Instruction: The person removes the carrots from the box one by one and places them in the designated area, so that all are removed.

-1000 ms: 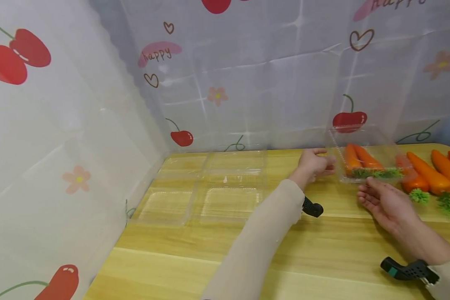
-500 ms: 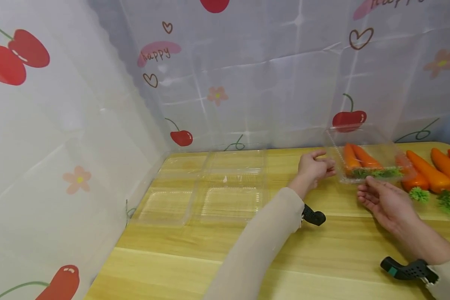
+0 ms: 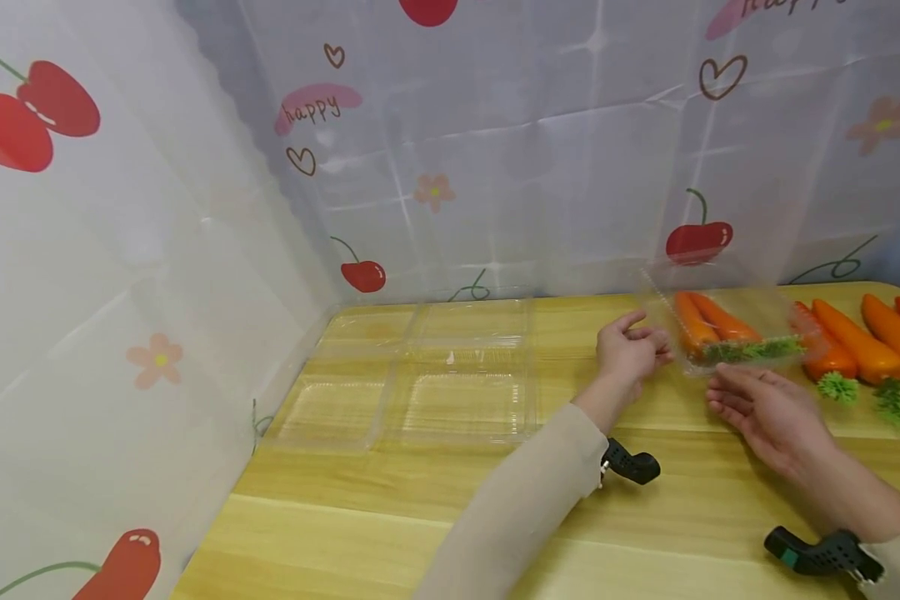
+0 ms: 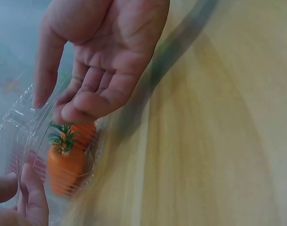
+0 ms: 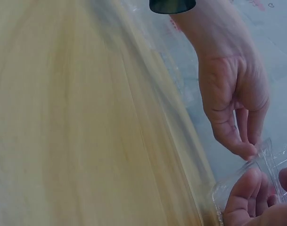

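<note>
A clear plastic clamshell box (image 3: 768, 308) sits at the back right of the table, with orange carrots (image 3: 693, 327) and their green tops inside. My left hand (image 3: 630, 354) is at its left side and my right hand (image 3: 772, 417) at its front. In the left wrist view, the left fingers (image 4: 35, 193) pinch the thin plastic edge. The right hand (image 4: 105, 52) has its thumb and curled fingers on either side of that plastic. The right wrist view shows the left hand (image 5: 233, 89) pinching the clear edge, with right fingers (image 5: 249, 197) below.
Several loose carrots (image 3: 862, 342) lie to the right of the box. Two more clear boxes, one (image 3: 461, 404) beside the other (image 3: 333, 408), stand open on the left of the wooden table (image 3: 330, 492). A printed sheet (image 3: 532, 183) hangs behind as a wall.
The box has shifted slightly left and toward me, and its top edge has moved. Both hands have moved a little with it, still at the left side and front.
</note>
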Demonstrator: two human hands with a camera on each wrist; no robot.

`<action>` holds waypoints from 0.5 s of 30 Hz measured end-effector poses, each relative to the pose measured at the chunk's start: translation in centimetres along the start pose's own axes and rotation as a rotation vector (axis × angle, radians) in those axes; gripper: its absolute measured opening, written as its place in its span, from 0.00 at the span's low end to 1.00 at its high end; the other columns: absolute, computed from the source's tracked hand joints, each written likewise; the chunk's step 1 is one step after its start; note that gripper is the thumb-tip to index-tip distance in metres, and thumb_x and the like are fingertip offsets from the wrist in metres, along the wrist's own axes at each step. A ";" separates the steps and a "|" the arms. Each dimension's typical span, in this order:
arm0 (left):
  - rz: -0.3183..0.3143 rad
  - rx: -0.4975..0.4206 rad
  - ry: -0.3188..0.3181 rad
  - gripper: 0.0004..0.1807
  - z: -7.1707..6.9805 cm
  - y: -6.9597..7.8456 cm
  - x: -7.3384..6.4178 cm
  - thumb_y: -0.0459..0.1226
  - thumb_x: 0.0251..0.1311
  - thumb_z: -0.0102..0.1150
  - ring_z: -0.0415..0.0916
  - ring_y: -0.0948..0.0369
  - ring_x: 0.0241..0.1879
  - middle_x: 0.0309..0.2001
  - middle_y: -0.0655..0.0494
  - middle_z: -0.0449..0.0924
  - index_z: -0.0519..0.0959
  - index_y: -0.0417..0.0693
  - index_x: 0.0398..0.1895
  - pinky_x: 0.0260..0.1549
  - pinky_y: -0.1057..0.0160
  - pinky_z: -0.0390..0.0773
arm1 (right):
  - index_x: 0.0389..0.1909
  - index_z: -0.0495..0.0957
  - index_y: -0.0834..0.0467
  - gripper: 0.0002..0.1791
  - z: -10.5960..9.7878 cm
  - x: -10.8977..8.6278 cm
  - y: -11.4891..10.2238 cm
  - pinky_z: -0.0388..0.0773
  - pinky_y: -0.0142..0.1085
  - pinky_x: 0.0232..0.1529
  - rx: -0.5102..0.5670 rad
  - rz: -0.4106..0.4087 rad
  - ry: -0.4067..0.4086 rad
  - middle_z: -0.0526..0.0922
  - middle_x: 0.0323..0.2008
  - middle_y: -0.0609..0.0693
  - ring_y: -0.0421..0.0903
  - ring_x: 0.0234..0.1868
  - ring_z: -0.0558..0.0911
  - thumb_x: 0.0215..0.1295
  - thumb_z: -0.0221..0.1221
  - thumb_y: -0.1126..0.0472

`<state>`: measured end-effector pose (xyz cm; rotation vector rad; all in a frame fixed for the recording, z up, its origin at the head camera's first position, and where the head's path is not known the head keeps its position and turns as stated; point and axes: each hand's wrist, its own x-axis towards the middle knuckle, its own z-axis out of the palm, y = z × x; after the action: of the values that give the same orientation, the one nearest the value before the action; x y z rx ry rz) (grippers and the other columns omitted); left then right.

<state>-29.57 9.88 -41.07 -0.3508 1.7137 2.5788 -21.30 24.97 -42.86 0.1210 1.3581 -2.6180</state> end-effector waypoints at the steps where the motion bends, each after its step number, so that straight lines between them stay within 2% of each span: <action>1: 0.007 -0.009 0.001 0.23 -0.1 -0.1 -0.2 0.16 0.55 0.65 0.76 0.58 0.22 0.30 0.51 0.78 0.85 0.44 0.51 0.25 0.55 0.88 | 0.40 0.88 0.57 0.13 0.1 -0.1 0.0 0.89 0.36 0.40 0.006 0.001 -0.012 0.90 0.35 0.52 0.46 0.36 0.89 0.78 0.54 0.63; 7: 0.026 -0.044 0.006 0.26 -0.5 -0.3 -1.3 0.16 0.55 0.65 0.76 0.58 0.23 0.32 0.51 0.79 0.83 0.45 0.54 0.22 0.60 0.85 | 0.40 0.87 0.60 0.14 0.6 -0.4 0.2 0.89 0.39 0.44 0.045 0.009 -0.052 0.91 0.39 0.53 0.48 0.41 0.91 0.79 0.52 0.67; 15: 0.036 -0.057 -0.023 0.26 -1.6 -0.4 -2.5 0.20 0.59 0.64 0.75 0.59 0.23 0.36 0.49 0.77 0.81 0.46 0.60 0.23 0.59 0.87 | 0.39 0.85 0.60 0.12 0.2 -0.9 0.5 0.89 0.36 0.42 -0.041 -0.009 -0.037 0.91 0.37 0.52 0.45 0.40 0.90 0.78 0.53 0.69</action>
<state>-26.80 8.83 -41.57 -0.2931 1.6572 2.6508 -20.29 24.68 -42.99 0.0600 1.4020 -2.5848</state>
